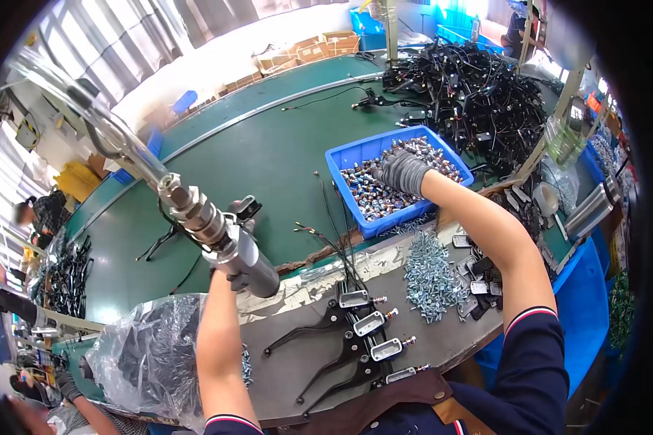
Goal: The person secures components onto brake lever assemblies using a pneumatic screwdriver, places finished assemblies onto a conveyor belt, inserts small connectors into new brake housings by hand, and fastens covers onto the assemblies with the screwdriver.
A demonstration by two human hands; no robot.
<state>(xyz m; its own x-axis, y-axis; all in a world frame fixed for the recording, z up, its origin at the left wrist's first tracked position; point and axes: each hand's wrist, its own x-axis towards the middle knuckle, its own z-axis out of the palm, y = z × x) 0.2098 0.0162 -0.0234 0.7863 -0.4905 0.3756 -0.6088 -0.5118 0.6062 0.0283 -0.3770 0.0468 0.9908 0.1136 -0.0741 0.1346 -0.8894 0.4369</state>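
Right hand: the person's right hand (405, 171), in a grey glove, is reaching into the bin right of centre; its fingertips are sinking among the contents, so whether they are pinching anything cannot be told.
Bin: the blue bin (370, 228) is sitting at the belt's near edge, holding many small metal parts (366, 192).
Left hand: the left hand (249, 223), left of centre, is holding a black lever (248, 208); the fingers are mostly hiding behind the driver.
Driver: a silver driver (250, 264) is hanging from the upper left, crossing in front of that hand.
Bench: on the grey bench (268, 384), lower centre, four levers (370, 323) are lying in a row, their open metal-rimmed cups facing up.
Screws: a heap of silver screws (432, 275) is lying right of the row, with small caps (479, 288) just beside it.
Bag: a clear plastic bag (152, 355) is bulging at lower left.
Belt: the green belt (276, 152) is curving across the middle, bearing a big black pile (479, 101) at upper right.
Others: one person (515, 32) is showing at upper right; another's gloved hand (69, 384) is showing at lower left.
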